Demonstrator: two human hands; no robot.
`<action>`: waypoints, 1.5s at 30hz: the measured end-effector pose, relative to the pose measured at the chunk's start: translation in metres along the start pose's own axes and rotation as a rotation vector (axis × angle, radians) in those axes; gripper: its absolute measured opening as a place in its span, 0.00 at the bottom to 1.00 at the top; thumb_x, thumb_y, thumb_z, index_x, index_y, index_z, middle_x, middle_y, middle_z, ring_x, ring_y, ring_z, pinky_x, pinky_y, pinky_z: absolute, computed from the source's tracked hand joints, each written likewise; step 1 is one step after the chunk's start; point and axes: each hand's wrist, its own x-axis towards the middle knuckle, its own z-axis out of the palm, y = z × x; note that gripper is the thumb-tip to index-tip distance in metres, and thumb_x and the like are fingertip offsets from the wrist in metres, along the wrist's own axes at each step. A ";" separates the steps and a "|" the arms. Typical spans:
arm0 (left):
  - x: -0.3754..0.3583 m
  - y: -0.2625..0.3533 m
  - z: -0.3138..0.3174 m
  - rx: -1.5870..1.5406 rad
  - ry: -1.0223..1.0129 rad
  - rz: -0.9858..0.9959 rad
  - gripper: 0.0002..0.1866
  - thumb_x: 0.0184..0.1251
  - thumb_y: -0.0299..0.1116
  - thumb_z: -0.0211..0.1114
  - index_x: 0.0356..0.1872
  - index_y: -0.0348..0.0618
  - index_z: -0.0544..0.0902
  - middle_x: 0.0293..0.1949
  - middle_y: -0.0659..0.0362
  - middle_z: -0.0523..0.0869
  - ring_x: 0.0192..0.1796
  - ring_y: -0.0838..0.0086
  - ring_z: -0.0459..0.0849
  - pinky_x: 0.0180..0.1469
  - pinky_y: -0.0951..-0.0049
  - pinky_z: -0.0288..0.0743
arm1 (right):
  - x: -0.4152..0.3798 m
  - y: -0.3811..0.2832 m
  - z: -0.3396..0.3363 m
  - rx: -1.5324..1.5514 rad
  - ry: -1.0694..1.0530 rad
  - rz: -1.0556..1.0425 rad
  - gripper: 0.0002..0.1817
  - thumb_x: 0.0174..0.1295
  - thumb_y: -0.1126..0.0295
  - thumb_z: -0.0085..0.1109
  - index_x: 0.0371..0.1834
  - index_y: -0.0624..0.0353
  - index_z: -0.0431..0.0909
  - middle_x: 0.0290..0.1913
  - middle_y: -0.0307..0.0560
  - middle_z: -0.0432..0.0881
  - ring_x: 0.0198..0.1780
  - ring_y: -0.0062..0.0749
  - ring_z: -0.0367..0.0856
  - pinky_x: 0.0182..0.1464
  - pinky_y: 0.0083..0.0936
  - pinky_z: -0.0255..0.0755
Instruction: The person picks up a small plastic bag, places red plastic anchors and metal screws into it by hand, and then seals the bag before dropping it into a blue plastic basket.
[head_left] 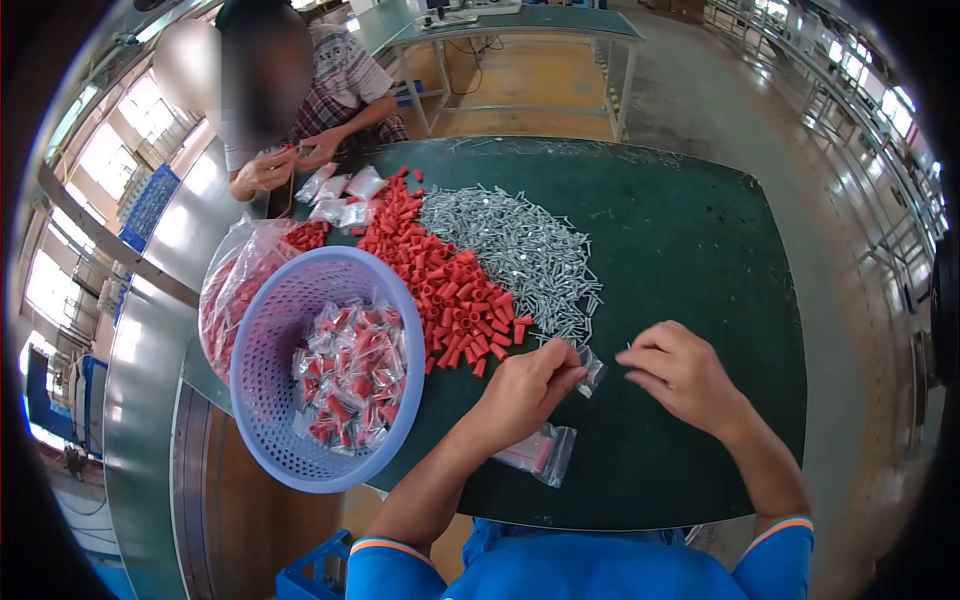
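Note:
My left hand (525,392) pinches a small clear plastic bag (593,371) over the front of the table; what lies inside the bag is too small to make out. To its right, my right hand (685,378) has thumb and fingers drawn together, apart from the bag, and whatever they hold is hardly visible. Under my left wrist lies a clear zip bag (560,462) with something red in it. Beyond my left hand spreads a pile of silver screws (520,250), beside a heap of red plastic caps (455,290).
A lilac basket (246,400) holding filled bags stands at the table's left edge, beside a large bag of red caps (232,300). Across the green table (700,230) sits a co-worker (350,90), hands near several small packed bags (340,195).

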 end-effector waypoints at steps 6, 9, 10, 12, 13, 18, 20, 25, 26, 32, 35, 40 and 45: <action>0.001 -0.003 0.002 0.072 0.055 0.045 0.06 0.58 0.24 0.62 0.31 0.37 0.73 0.22 0.54 0.77 0.23 0.65 0.79 0.25 0.71 0.70 | -0.001 0.029 0.036 0.031 -0.035 0.140 0.09 0.45 0.74 0.66 0.31 0.60 0.80 0.33 0.43 0.76 0.36 0.37 0.76 0.37 0.30 0.71; 0.000 -0.003 0.001 0.101 0.063 0.049 0.06 0.59 0.24 0.62 0.31 0.38 0.72 0.22 0.53 0.78 0.23 0.62 0.80 0.24 0.69 0.71 | -0.003 0.037 0.040 0.012 -0.037 0.060 0.08 0.46 0.75 0.64 0.31 0.61 0.80 0.34 0.45 0.77 0.36 0.38 0.76 0.39 0.30 0.71; 0.000 -0.004 0.001 0.129 0.072 0.058 0.06 0.59 0.24 0.62 0.31 0.38 0.72 0.22 0.53 0.78 0.23 0.62 0.80 0.24 0.69 0.71 | -0.005 0.035 0.040 0.011 -0.043 0.069 0.08 0.46 0.75 0.64 0.31 0.61 0.80 0.34 0.45 0.77 0.36 0.38 0.76 0.39 0.30 0.71; 0.000 -0.005 0.002 0.167 0.084 0.064 0.06 0.58 0.24 0.62 0.31 0.38 0.72 0.21 0.52 0.78 0.22 0.62 0.80 0.24 0.69 0.70 | -0.005 0.028 0.036 0.066 0.043 0.046 0.06 0.47 0.76 0.62 0.30 0.63 0.79 0.33 0.45 0.77 0.36 0.39 0.76 0.39 0.30 0.72; 0.000 -0.005 0.002 0.152 0.080 0.062 0.06 0.58 0.24 0.62 0.31 0.38 0.72 0.21 0.52 0.78 0.22 0.62 0.80 0.24 0.69 0.70 | -0.007 0.027 0.033 0.060 0.034 0.057 0.06 0.47 0.76 0.62 0.30 0.63 0.79 0.33 0.45 0.77 0.36 0.39 0.76 0.39 0.30 0.72; 0.001 -0.001 0.003 0.182 0.058 0.045 0.07 0.57 0.22 0.63 0.31 0.37 0.72 0.22 0.53 0.78 0.21 0.63 0.79 0.23 0.70 0.70 | -0.006 0.043 0.030 0.075 -0.063 0.037 0.06 0.46 0.76 0.61 0.29 0.64 0.78 0.32 0.45 0.75 0.35 0.39 0.76 0.36 0.31 0.72; 0.001 -0.003 0.003 0.196 0.053 0.042 0.07 0.57 0.22 0.63 0.30 0.37 0.72 0.22 0.53 0.78 0.21 0.63 0.79 0.23 0.70 0.70 | -0.003 0.041 0.034 0.037 -0.063 0.030 0.05 0.47 0.77 0.61 0.28 0.64 0.77 0.32 0.45 0.75 0.34 0.38 0.76 0.35 0.30 0.72; 0.002 -0.001 0.000 0.179 0.050 0.009 0.07 0.58 0.23 0.62 0.31 0.37 0.72 0.22 0.53 0.78 0.22 0.63 0.79 0.23 0.70 0.70 | 0.004 0.040 0.038 0.009 -0.048 0.002 0.04 0.49 0.78 0.60 0.27 0.63 0.74 0.32 0.46 0.74 0.33 0.39 0.76 0.34 0.30 0.71; 0.002 0.000 -0.001 0.189 0.048 0.000 0.07 0.58 0.23 0.62 0.31 0.37 0.72 0.22 0.53 0.78 0.22 0.63 0.79 0.23 0.70 0.70 | 0.010 0.037 0.038 0.058 0.007 0.035 0.05 0.48 0.77 0.60 0.25 0.63 0.73 0.31 0.46 0.73 0.34 0.39 0.76 0.34 0.31 0.71; 0.003 0.000 -0.001 0.139 0.002 -0.004 0.07 0.58 0.24 0.62 0.31 0.36 0.72 0.22 0.53 0.78 0.22 0.62 0.79 0.24 0.69 0.69 | 0.039 0.054 0.056 0.081 -0.017 -0.036 0.05 0.49 0.77 0.60 0.30 0.63 0.77 0.33 0.47 0.75 0.36 0.40 0.76 0.38 0.30 0.71; 0.002 -0.006 -0.003 0.155 -0.004 -0.036 0.06 0.59 0.24 0.62 0.31 0.36 0.72 0.22 0.54 0.77 0.22 0.66 0.78 0.25 0.71 0.69 | 0.038 0.056 0.057 0.035 -0.064 -0.114 0.08 0.48 0.78 0.59 0.33 0.63 0.80 0.34 0.46 0.76 0.38 0.39 0.76 0.40 0.29 0.72; 0.000 -0.016 0.000 0.043 0.018 -0.164 0.04 0.60 0.23 0.60 0.32 0.36 0.73 0.23 0.57 0.76 0.22 0.75 0.73 0.26 0.77 0.66 | 0.032 0.056 0.052 -0.019 -0.118 -0.108 0.09 0.48 0.77 0.59 0.35 0.61 0.81 0.34 0.43 0.77 0.39 0.36 0.75 0.41 0.28 0.72; -0.003 -0.015 -0.003 0.003 0.027 -0.181 0.04 0.61 0.23 0.60 0.31 0.36 0.73 0.23 0.60 0.74 0.23 0.79 0.69 0.26 0.78 0.64 | 0.032 0.056 0.048 0.105 -0.166 -0.096 0.11 0.47 0.74 0.63 0.36 0.59 0.81 0.36 0.43 0.74 0.41 0.36 0.74 0.43 0.29 0.71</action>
